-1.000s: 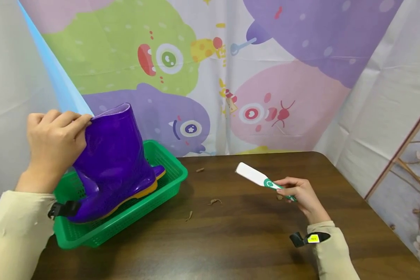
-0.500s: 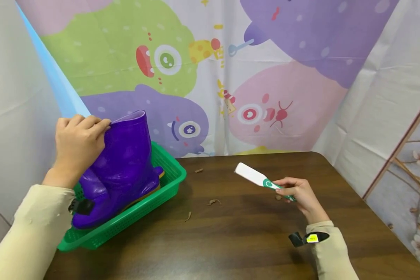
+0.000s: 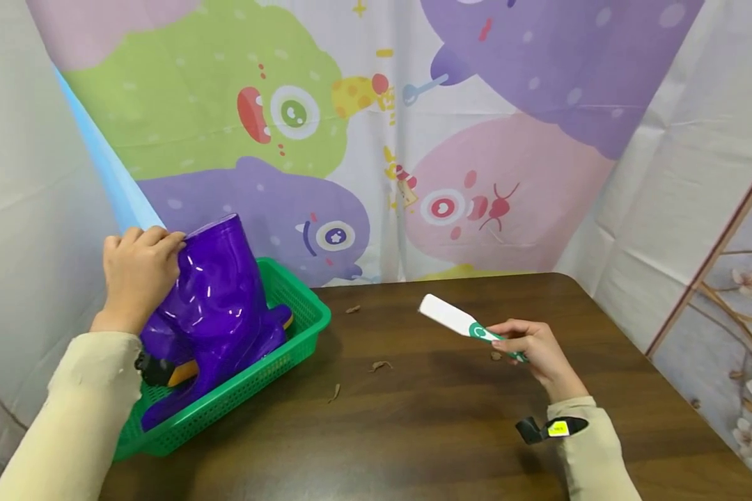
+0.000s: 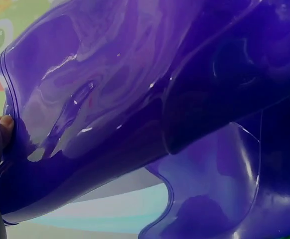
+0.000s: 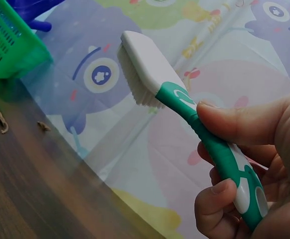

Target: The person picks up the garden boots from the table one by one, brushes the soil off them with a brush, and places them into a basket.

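With bent fingers, my left hand (image 3: 139, 275) pinches the top rim of a glossy purple rain boot (image 3: 216, 292). The boot leans toward the hand inside a green perforated basket (image 3: 313, 323), its soft shaft dented. Part of a second purple boot (image 4: 210, 184) shows beneath it in the left wrist view. Over the right side of the table, my right hand (image 3: 535, 351) grips a scrub brush (image 5: 152, 62) by its green and white handle. The brush's white head points up and left, its pale bristles facing down and away from the hand.
Several dry brown scraps, such as this curled one (image 3: 381, 365), lie on the dark wooden table (image 3: 376, 438). A cartoon-printed curtain (image 3: 301, 139) hangs along the back edge. A pale floral panel (image 3: 748, 313) stands at the right.
My left hand has shifted right and then slightly down, drawing the boot's shaft lower and tilting it within the basket. The right hand and scrub brush have stayed practically still.
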Tool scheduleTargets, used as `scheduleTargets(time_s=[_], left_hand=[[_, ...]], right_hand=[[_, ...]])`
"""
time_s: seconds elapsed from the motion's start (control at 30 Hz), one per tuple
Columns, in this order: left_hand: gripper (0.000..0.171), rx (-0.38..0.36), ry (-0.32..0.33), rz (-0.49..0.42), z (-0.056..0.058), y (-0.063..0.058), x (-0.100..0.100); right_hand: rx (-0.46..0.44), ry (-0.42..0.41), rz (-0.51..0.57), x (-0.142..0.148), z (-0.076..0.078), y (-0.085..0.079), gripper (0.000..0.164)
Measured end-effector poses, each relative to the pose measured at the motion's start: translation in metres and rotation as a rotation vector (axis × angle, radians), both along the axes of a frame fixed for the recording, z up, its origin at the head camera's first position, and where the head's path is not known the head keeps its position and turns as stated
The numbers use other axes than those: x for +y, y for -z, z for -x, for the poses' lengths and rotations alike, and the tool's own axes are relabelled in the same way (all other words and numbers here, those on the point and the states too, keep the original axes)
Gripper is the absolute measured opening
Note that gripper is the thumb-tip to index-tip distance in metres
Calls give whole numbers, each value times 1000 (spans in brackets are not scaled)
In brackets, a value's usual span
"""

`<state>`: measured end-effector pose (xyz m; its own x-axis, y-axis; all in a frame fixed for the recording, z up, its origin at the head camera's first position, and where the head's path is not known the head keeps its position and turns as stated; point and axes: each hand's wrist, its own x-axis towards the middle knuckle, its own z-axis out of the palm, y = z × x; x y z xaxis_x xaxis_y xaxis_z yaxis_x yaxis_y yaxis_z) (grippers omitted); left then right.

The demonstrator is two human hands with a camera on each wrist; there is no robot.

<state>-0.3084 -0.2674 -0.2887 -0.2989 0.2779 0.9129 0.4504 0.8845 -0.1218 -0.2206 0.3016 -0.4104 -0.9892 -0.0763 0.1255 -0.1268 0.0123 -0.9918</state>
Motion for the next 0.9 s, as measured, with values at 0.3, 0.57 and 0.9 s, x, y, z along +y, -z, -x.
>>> scheduleTargets(time_s=[0.3,0.57,0.9], left_hand=[[14,-13,-34,-12,6,5,-2],[14,-60,-71,-48,12,17,-10],[19,-222,-158,-105,18,33,-15]], right_hand=[[-2,-8,-3,-4,1,1,35],[1,-4,-3,-3,1,2,34],[-7,-7,-2,-2,2,3,33]])
